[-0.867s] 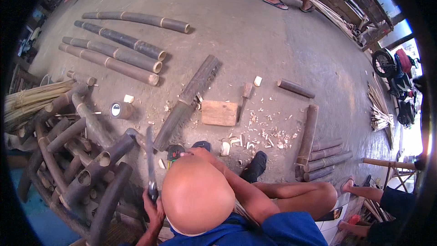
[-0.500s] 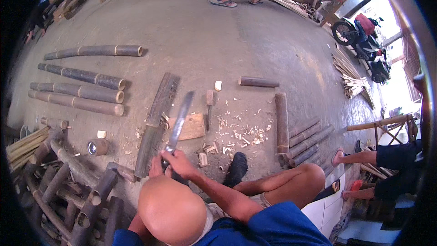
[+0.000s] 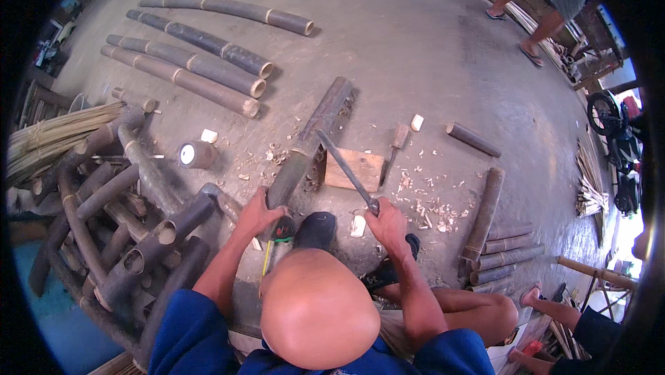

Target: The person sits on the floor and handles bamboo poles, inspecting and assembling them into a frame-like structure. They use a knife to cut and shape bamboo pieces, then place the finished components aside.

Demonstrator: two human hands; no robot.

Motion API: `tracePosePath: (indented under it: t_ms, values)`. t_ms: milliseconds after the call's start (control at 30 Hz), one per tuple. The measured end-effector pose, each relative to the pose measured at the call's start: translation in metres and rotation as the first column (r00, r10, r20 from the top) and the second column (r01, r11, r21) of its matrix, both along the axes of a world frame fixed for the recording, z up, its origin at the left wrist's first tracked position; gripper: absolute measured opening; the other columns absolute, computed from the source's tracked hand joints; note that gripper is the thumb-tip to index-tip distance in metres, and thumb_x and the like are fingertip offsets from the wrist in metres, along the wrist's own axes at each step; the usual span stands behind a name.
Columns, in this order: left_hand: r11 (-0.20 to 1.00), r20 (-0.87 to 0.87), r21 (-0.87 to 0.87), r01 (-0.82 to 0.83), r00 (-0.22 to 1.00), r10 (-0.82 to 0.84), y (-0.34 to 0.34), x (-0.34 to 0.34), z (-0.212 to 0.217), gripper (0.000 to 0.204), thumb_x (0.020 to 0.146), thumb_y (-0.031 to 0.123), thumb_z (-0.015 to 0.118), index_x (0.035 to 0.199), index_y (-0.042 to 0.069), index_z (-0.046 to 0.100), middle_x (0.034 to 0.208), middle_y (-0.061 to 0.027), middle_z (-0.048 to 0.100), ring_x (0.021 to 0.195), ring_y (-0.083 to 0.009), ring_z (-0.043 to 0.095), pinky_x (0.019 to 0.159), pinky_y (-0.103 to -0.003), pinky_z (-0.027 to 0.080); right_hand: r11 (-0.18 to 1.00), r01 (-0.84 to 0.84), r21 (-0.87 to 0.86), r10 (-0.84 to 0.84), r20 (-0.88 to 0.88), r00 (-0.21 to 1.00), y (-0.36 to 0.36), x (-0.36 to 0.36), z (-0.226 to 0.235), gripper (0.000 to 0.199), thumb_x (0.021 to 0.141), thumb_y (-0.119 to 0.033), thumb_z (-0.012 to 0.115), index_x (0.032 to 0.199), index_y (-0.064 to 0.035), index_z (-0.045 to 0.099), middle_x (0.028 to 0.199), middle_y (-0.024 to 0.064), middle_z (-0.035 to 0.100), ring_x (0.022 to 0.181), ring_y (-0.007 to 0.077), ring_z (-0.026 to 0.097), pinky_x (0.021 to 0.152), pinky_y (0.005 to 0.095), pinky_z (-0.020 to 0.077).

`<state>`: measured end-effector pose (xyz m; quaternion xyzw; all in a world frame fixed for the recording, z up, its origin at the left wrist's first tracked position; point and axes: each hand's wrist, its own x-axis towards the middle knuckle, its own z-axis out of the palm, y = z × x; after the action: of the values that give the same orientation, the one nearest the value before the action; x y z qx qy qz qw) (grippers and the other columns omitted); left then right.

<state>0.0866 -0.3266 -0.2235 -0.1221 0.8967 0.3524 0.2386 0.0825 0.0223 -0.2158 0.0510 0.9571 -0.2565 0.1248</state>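
Dark brown bamboo pole (image 3: 293, 168) lies aslant on the grey concrete floor, its near end clasped by the left hand (image 3: 260, 214), thumb parted from fingers; right hand (image 3: 388, 224) has its fingers wrapped round the handle of a long steel-bladed knife (image 3: 352, 176), tip over the pole, contact cannot be told. Crowding the right side: a flat tan wooden block (image 3: 368, 161) partly behind the blade, then a wooden-handled tool (image 3: 400, 135) and scattered pale shavings (image 3: 438, 217). Left: a jumbled heap of dark bamboo offcuts (image 3: 147, 247); black-and-green tape measure (image 3: 283, 228) just beside the left hand.
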Motion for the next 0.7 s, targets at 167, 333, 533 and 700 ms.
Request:
tracePosePath:
  t_ms: [167,333,533,700]
  values:
    - [0.968,0.205,0.242,-0.07,0.979,0.019,-0.001,0.051,0.073,0.093,0.083,0.048,0.072,0.15,-0.004,0.033,0.134,-0.0331,0.056,0.126,-0.04,0.058,0.106,-0.044,0.044,0.975,-0.217,-0.044,0.221,0.087,0.971,-0.037,-0.009,0.015,0.063,0.095,-0.063,0.056,0.088,-0.001,0.065,0.075,0.0249,0.069,0.077,0.046,0.069,0.07,0.055,0.0537]
    - [0.941,0.248,0.312,-0.129,0.967,0.05,0.005,0.086,0.122,0.097,0.088,0.05,0.068,0.158,0.0,0.022,0.139,-0.0334,0.053,0.13,-0.0406,0.055,0.109,-0.043,0.041,0.832,-0.55,-0.075,0.554,0.088,0.828,-0.081,0.002,0.032,0.072,0.095,-0.071,0.049,0.093,-0.0016,0.067,0.081,0.0245,0.071,0.079,0.0427,0.07,0.075,0.0532,0.0553]
    - [0.938,0.273,0.331,-0.104,0.962,0.011,0.013,0.092,0.13,0.092,0.095,0.047,0.063,0.16,0.0,0.018,0.142,-0.035,0.051,0.132,-0.0422,0.054,0.111,-0.043,0.04,0.964,-0.266,0.031,0.261,0.109,0.959,-0.078,-0.038,0.038,0.077,0.092,-0.077,0.044,0.099,-0.0037,0.068,0.082,0.0198,0.071,0.083,0.0406,0.071,0.076,0.051,0.056]
    - [0.915,0.264,0.366,-0.167,0.962,0.07,0.015,0.095,0.114,0.092,0.096,0.046,0.064,0.158,-0.004,0.019,0.144,-0.0336,0.049,0.133,-0.0391,0.053,0.111,-0.042,0.04,0.643,-0.762,-0.07,0.764,0.119,0.634,-0.081,-0.04,0.058,0.078,0.097,-0.072,0.039,0.094,-0.0001,0.07,0.075,0.0247,0.07,0.08,0.0443,0.071,0.074,0.0539,0.0564]
